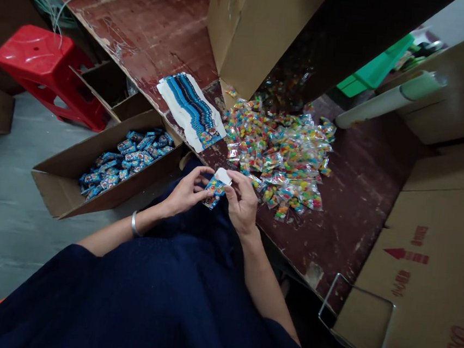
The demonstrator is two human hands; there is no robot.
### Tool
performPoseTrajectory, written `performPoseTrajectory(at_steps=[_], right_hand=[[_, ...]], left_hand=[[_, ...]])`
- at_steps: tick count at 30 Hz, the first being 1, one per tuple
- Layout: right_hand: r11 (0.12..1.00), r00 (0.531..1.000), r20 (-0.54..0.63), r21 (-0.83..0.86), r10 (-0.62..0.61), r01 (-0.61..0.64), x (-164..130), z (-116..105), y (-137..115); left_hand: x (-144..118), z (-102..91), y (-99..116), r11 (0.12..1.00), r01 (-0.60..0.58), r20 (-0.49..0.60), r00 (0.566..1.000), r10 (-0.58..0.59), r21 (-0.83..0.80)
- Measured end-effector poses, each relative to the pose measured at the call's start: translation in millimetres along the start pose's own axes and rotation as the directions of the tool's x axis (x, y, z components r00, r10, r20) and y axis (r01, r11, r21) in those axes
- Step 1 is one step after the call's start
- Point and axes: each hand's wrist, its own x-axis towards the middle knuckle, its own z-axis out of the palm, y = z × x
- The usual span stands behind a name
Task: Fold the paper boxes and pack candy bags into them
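PROGRESS: judged midway, open box [104, 175] left of the grip part-filled with blue packs, big heap of candy bags [283, 157] on the counter [362, 181] right of it unpacked | GRIP: left hand [185, 191] and right hand [243, 200] both pinched on one small blue packet [216, 187] | ITEM: packet between both fingertips, over the lap, near counter edge

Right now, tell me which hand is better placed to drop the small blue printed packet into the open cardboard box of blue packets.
Probably left. The left hand and right hand both pinch the small blue printed packet, but the open cardboard box sits on the left hand's side.
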Motion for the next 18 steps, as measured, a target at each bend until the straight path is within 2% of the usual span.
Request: performPoseTrajectory(at_steps=[2,4,8,10,13,15,18], right_hand=[[0.984,0.995,0.000,0.154,0.095,-0.094,-7.0,5.7,5.0],[0.961,0.989,-0.006,0.236,0.148,-0.142,-12.9,12.3,8.9],[0.971,0.990,-0.081,0.221,0.115,-0.095,-16.2,22.8,8.4],[0.970,0.984,-0.139,0.231,0.107,-0.073,-13.9,26.2,4.6],[0.939,0.958,-0.223,0.330,0.181,-0.101,-8.2,29.0,-2.4],[0.924,0.959,-0.205,0.367,0.195,-0.109,-3.7,28.3,-6.7],[0.906,0.978,-0.107,0.405,0.178,-0.121,3.2,24.1,-10.3]], left_hand=[[-0.1,0.7,3.0,1.000,-0.009,0.001,1.000,0.010,-0.018],[-1.0,1.2,3.1,0.999,-0.012,0.037,0.999,0.014,-0.041],[-1.3,2.9,-2.8,0.997,-0.018,0.091,0.996,0.025,-0.078],[-0.1,3.9,-4.8,0.995,-0.032,0.074,0.996,0.039,-0.094],[2.0,4.2,-4.1,0.988,-0.020,0.027,0.999,0.025,-0.151],[2.3,3.5,-2.1,0.983,0.009,0.016,1.000,-0.006,-0.182],[0.8,1.3,1.2,0.989,0.007,0.010,1.000,-0.006,-0.145]])
